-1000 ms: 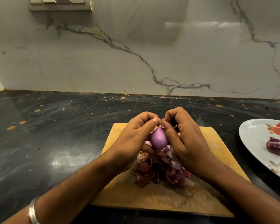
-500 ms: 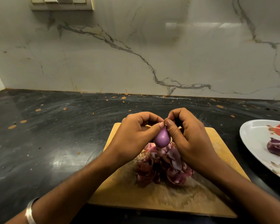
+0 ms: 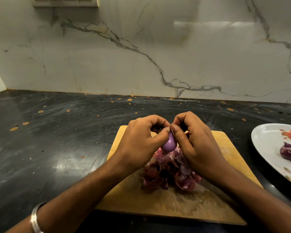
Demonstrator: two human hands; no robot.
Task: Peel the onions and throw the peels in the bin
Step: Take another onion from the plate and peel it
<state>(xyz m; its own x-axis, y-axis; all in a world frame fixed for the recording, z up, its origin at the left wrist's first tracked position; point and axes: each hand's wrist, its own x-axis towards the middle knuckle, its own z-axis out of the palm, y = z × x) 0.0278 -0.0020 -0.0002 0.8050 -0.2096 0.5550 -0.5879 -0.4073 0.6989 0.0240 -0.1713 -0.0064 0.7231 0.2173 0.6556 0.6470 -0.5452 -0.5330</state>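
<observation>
One small, smooth purple onion [image 3: 169,145] is nearly bare, pinched between left hand [image 3: 141,142] and right hand [image 3: 196,145] above the wooden chopping board [image 3: 225,148]. Reddish peels [image 3: 168,174] heaped there await binning (no bin visible); right of the board, a peeled onion [image 3: 290,151] sits on a white plate [image 3: 262,140].

I'm in a home kitchen. My wooden cutting board [image 3: 200,204] lies on a dark stone counter [image 3: 49,148], marble backsplash [image 3: 141,56] at 12 o'clock, plate [image 3: 265,142] at 3 o'clock.

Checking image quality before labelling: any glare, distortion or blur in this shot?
Head view: a pale strip of glare on the marble wall; sheen patches on the dark counter; wide-angle bending curves the counter's back edge; the hands, left and right, and onion look sharp.
</observation>
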